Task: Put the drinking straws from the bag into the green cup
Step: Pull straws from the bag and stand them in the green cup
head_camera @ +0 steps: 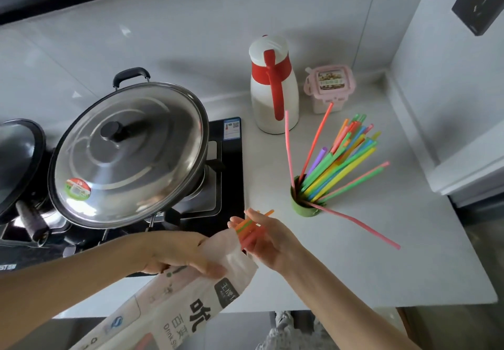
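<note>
A white printed straw bag (191, 303) slants up from the lower left, and my left hand (188, 257) grips it near its open mouth. Several orange, green and red straws (249, 229) stick out of that mouth. My right hand (268, 237) holds these straws, with its fingers curled around their upper ends. To the right, the small green cup (304, 209) stands on the counter, packed with many coloured straws (341, 158) fanning up and to the right. One pink bent straw (357, 222) hangs out of the cup toward the right.
A large pot with a steel lid (128, 153) sits on the black gas hob (229, 175) to the left of the hands. A white and red thermos jug (274, 87) and a pink-lidded box (330, 87) stand at the back. The counter's front edge (381, 304) is near.
</note>
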The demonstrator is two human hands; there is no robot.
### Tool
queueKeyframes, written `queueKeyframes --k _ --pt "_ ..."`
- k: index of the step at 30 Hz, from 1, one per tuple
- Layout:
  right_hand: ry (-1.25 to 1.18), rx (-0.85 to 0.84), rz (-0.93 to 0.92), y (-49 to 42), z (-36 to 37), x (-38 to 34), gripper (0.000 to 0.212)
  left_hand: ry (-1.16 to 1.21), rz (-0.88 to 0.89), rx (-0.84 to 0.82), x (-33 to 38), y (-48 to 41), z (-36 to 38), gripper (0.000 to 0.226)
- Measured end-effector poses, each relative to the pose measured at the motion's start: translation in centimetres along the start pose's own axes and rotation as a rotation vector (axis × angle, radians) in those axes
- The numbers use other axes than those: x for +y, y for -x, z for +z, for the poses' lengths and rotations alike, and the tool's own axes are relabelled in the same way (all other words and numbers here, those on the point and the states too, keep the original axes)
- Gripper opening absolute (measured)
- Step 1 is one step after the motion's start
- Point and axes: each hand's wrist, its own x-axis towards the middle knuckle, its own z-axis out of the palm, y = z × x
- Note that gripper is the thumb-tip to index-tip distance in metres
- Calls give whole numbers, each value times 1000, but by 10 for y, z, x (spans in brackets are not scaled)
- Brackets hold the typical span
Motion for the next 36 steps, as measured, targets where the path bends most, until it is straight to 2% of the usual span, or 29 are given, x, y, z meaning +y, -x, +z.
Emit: queueKeyframes --k 3,4,7,9,11,15,17,18,21,25,30,36 --pt "-19 -85 -51 -1 -6 1 17 68 21 -1 -3 -3 3 19" --pt "-40 -96 -66 0 -7 1 29 86 43 12 -5 -4 4 18" --pt "42 -144 -92 2 -13 1 96 120 83 99 -6 -7 7 19" --pt "214 -157 -64 4 -14 5 106 150 102 126 -3 -7 8 19" --pt "328 -163 -48 9 -11 8 95 149 122 114 -1 -8 9 19" --pt "444 -134 -153 17 -1 6 43 171 152 81 6 -7 10 37" --pt "427 -161 -203 21 3 3 28 208 174 59 7 -7 11 40" --pt "415 -167 -229 23 5 0 28 219 189 60 7 -8 11 37" --pt "320 -166 -377 34 14 -16 49 218 215 85 3 -9 13 29" --pt "93 -118 -605 47 23 -38 37 237 263 156 -1 -9 15 38" --pt "99 -45 -766 68 35 -68 50 211 341 228 7 -7 18 40" --pt "114 -71 -916 95 44 -95 49 192 438 344 13 -5 17 25"
